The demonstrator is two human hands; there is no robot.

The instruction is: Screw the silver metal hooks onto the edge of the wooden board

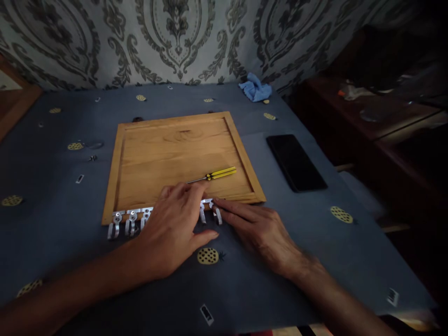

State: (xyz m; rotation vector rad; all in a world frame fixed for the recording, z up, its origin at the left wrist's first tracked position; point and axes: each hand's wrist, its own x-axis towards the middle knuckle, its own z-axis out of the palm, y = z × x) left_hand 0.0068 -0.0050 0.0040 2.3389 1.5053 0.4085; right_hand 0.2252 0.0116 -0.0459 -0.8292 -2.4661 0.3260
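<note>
L hand [175, 228] lies flat, fingers spread open over mid of metal hook rail [129, 219] at front edge of wood tray [147, 154] on bench [52, 233], R hand [261, 228] fingers straight, tips touching rail's right end, neither gripping; yellow screwdriver [219, 174] lies in tray.

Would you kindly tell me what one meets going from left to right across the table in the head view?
Left-end metal hooks → left hand → right hand → black phone → dark wooden furniture.

Left hand [171, 228], right hand [259, 228] on hook rail [131, 217]
</note>
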